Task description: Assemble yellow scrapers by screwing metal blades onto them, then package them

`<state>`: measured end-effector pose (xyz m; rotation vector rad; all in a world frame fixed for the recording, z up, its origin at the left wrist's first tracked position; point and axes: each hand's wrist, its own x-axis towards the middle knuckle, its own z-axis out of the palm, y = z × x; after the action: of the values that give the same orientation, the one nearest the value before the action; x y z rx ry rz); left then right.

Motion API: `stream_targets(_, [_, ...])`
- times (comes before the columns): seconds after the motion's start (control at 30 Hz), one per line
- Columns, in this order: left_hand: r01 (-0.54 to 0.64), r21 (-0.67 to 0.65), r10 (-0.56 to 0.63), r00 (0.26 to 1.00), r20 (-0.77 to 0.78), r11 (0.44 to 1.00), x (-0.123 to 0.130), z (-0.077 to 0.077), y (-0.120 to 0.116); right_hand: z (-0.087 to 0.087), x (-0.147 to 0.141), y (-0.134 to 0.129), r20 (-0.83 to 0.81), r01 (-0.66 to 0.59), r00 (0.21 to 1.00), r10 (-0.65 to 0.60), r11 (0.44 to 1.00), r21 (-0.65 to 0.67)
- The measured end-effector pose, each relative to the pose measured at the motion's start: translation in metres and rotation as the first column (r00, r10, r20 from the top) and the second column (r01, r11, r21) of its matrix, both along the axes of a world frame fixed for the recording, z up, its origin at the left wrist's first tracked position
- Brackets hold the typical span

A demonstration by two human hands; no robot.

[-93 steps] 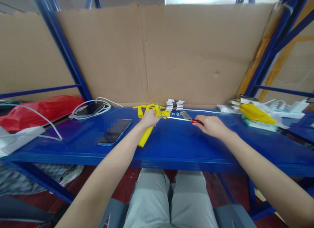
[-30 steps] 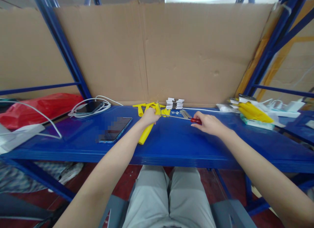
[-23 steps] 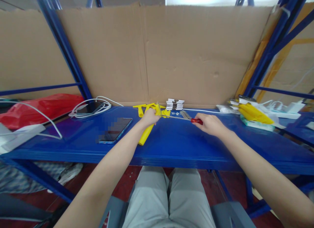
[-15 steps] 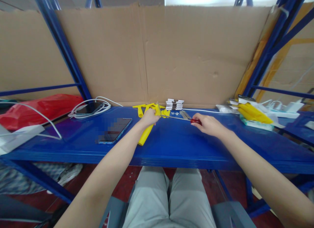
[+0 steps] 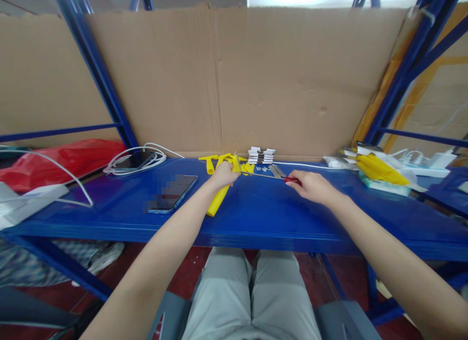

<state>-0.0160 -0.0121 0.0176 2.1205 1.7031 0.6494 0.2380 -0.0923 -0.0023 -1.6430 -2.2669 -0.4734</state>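
My left hand (image 5: 223,176) is closed round a yellow plastic handle (image 5: 217,202) with a wider head, its lower end slanting towards the table's front edge. In my right hand (image 5: 310,184) is a screwdriver (image 5: 293,180) with a red grip and a long thin metal shaft. The shaft points left, and its tip reaches the head of the yellow handle; whether it sits on a screw is too small to tell. Behind my left hand lie other yellow handle parts (image 5: 209,165). Small white bits (image 5: 263,169) and a flat metal piece (image 5: 277,171) lie near the shaft.
Banded white packs (image 5: 261,155) are stacked by the cardboard wall (image 5: 266,82). A phone (image 5: 173,194) lies left of my hands on the blue table (image 5: 263,218). Further left are a coiled white cable (image 5: 157,157) and a red bag (image 5: 69,160). Yellow packaging (image 5: 382,169) lies at right.
The view has shifted very slightly. Both hands keep the same hold, and the screwdriver stays against the head of the yellow handle.
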Motion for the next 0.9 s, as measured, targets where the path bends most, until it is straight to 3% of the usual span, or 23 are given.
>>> stream_targets(0.27, [0.033,0.015,-0.033,0.999,0.009,0.999,-0.0011,-0.0033,0.0043,-0.0013,0.0021,0.0024,0.026,0.032,0.999,-0.033,0.999,0.035])
stream_targets(0.6, [0.014,0.03,-0.014,1.0,-0.012,0.999,-0.0004,-0.0021,0.0028,-0.0003,-0.0013,0.0008,-0.004,0.022,1.0,-0.022,0.999,-0.04])
stream_targets(0.9, [0.01,0.022,-0.009,1.0,-0.023,1.0,-0.0011,-0.0039,0.0056,0.0021,-0.0021,-0.0014,0.037,0.036,0.999,-0.036,0.999,0.004])
